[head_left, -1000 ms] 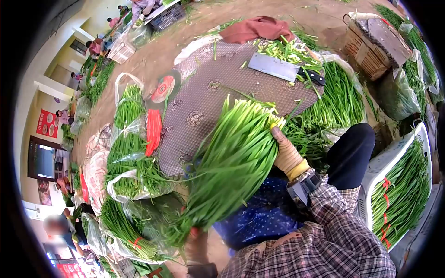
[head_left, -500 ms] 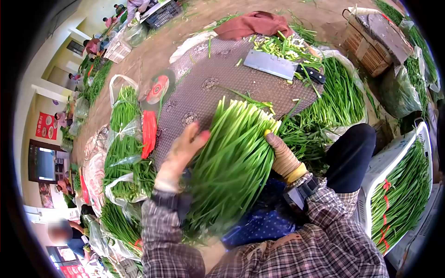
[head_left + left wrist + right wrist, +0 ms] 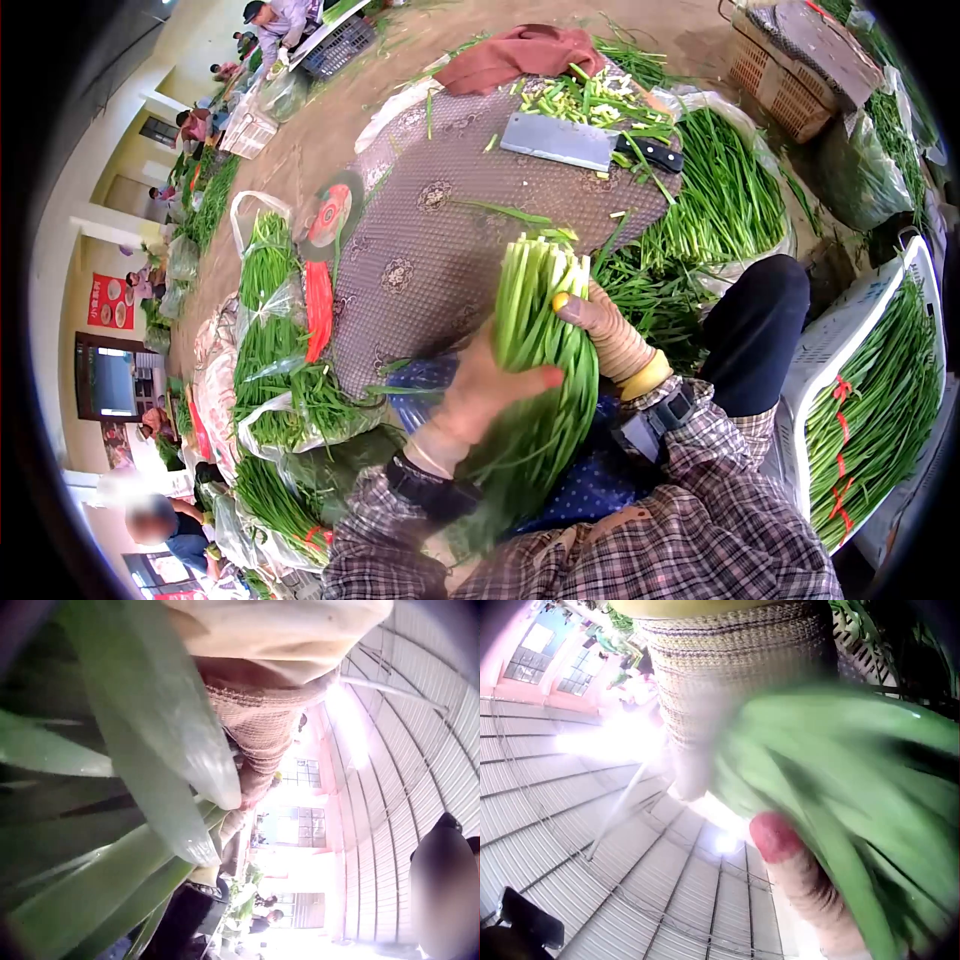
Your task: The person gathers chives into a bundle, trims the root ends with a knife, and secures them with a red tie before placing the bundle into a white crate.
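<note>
In the head view, both hands hold a thick bunch of garlic chives [image 3: 545,330], pale cut ends up and green leaves hanging toward the lap. My right hand [image 3: 605,325], in a ribbed knit glove with a yellow cuff, grips it near the pale ends. Lower down, my left hand [image 3: 480,390] wraps it from the left, red-tipped thumb across the front. Blurred leaves [image 3: 840,772] fill much of the right wrist view, the left thumb [image 3: 780,844] lying against them. Broad leaves [image 3: 150,750] crowd the left wrist view. The left fingers behind the bunch are hidden.
A cleaver [image 3: 560,142] lies on the patterned round board [image 3: 400,230] beside chopped trimmings [image 3: 590,100]. Red ties [image 3: 318,310] hang at its left edge. Bagged chives [image 3: 265,345] stand left, loose chives [image 3: 720,190] right. A white crate [image 3: 790,400] holds tied chives.
My left hand has risen from below the leaves and swung over to clasp the bunch. The fanned-out chives are now squeezed narrower and more upright. My right hand keeps its grip.
</note>
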A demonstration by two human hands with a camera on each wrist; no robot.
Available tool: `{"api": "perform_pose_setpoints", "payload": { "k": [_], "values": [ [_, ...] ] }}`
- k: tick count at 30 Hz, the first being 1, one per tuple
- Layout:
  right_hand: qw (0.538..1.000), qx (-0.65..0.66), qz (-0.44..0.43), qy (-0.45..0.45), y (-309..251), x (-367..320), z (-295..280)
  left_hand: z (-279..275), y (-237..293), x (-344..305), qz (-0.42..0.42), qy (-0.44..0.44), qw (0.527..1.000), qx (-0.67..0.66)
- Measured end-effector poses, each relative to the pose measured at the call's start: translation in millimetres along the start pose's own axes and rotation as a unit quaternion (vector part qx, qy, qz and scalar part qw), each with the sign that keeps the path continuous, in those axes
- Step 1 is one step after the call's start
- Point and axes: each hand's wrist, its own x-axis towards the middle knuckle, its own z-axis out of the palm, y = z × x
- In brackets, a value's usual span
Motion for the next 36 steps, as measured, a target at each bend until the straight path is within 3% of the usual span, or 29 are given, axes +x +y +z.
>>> {"api": "perform_pose_setpoints", "payload": {
  "k": [2,4,6,7,12,14,15,17,20,22,23,24,27,28,30,32,33,34,36],
  "values": [
    [0.997,0.031,0.063,-0.030,-4,-2,4,3,-1,-8,-0.051,0.005,0.989,-0.135],
    [0.997,-0.052,0.058,0.018,-3,0,16,-6,-23,-11,-0.092,0.036,0.987,-0.124],
    [0.996,-0.062,0.046,0.037,-1,0,32,-11,-28,-17,-0.015,0.043,0.991,-0.126],
    [0.997,-0.057,0.036,0.037,-2,-2,45,-15,-9,-25,-0.037,0.013,0.981,-0.190],
    [0.997,-0.068,-0.014,0.035,6,0,68,-19,-8,-53,0.005,0.045,0.967,-0.250],
    [0.995,-0.098,-0.003,0.031,13,9,74,-33,-11,-57,-0.059,-0.027,0.943,-0.326],
    [0.994,-0.105,-0.006,0.040,20,12,81,-44,-8,-62,-0.147,-0.072,0.909,-0.384],
    [0.985,-0.158,-0.007,0.076,34,23,87,-54,-27,-67,-0.114,-0.077,0.913,-0.384],
    [0.992,-0.126,0.005,0.007,34,23,106,-70,-48,-79,-0.058,-0.117,0.918,-0.373],
    [0.988,-0.150,0.029,0.021,47,32,107,-76,-55,-79,-0.044,-0.157,0.905,-0.392],
    [0.987,-0.155,0.026,0.019,56,39,106,-72,-67,-83,-0.047,-0.165,0.865,-0.472],
    [0.987,-0.158,0.022,0.021,63,45,104,-67,-78,-87,-0.043,-0.164,0.865,-0.472],
    [0.977,-0.171,0.129,0.012,66,51,107,-49,-96,-94,-0.122,-0.157,0.715,-0.670],
    [0.969,-0.184,0.164,0.012,66,54,105,-47,-108,-91,-0.119,-0.159,0.713,-0.672],
    [0.962,-0.204,0.180,0.001,68,64,101,-47,-123,-86,-0.099,-0.205,0.651,-0.724],
    [0.943,-0.266,0.195,-0.049,68,74,104,-46,-135,-87,-0.125,-0.170,0.662,-0.719],
    [0.929,-0.329,0.167,-0.037,66,78,105,-42,-141,-88,-0.062,-0.165,0.646,-0.743],
    [0.890,-0.425,0.140,-0.091,57,92,108,-40,-144,-89,0.000,-0.158,0.626,-0.763],
    [0.928,-0.356,0.066,-0.092,60,120,124,-43,-143,-93,-0.008,-0.150,0.616,-0.773]
  ]
}}
